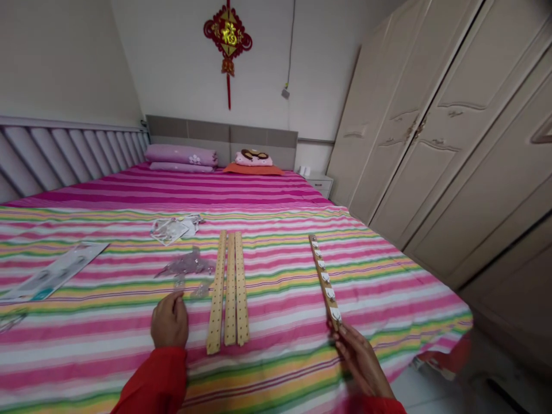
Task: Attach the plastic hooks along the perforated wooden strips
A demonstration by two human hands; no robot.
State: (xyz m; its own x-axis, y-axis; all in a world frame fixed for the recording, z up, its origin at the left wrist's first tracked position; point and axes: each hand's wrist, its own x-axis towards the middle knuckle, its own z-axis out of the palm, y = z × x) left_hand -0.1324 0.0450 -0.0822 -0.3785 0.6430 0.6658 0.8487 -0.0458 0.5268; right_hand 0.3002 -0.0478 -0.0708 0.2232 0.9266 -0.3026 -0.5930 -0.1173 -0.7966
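My right hand [360, 356] grips the near end of a narrow wooden strip [319, 265], thumb and fingers closed round it. Several white pieces with small metal parts sit in a row along that strip. On the left, my left hand [169, 322] is closed, with a small clear plastic bag [179, 281] at its fingertips. Just beyond it lies a crumpled heap of clear plastic [190, 263]. Three pale wooden strips with rows of holes [230, 287] lie side by side between my hands.
All this rests on a striped bedsheet [276, 356]. Farther back is a pile of small packets [176, 227]; at left lies a long flat package [56, 270]. Pillows [181, 155] stand by the headboard [259, 132]. A wardrobe [414, 132] lines the right side, a slatted rail [64, 155] the left.
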